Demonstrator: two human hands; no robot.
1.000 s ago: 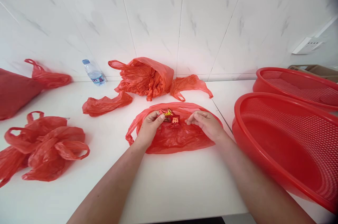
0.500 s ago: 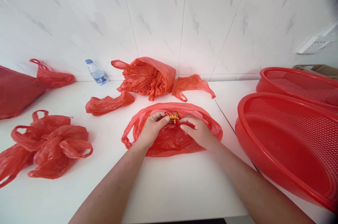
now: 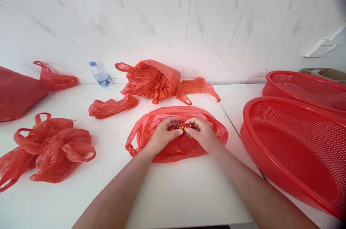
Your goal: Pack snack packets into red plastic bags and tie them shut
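Both my hands are over an open red plastic bag (image 3: 178,151) that lies spread on the white table. Between the fingertips is a small shiny red packet (image 3: 183,127) with yellow markings; what is inside it cannot be seen. My left hand (image 3: 164,136) pinches its left side, thumb in front and fingers curled behind. On the other side my right hand (image 3: 204,133) grips it between thumb and fingers. The fingers cover much of the packet.
Several crumpled red bags (image 3: 58,149) lie at the left. A stuffed bag (image 3: 154,77) and a water bottle (image 3: 101,76) are by the tiled wall. Red plastic baskets (image 3: 286,149) take up the right side. A large red bundle (image 3: 18,94) sits at far left.
My right hand has moved left and closed on the packet, which has shifted slightly right and down and turned. My left hand keeps hold of it.
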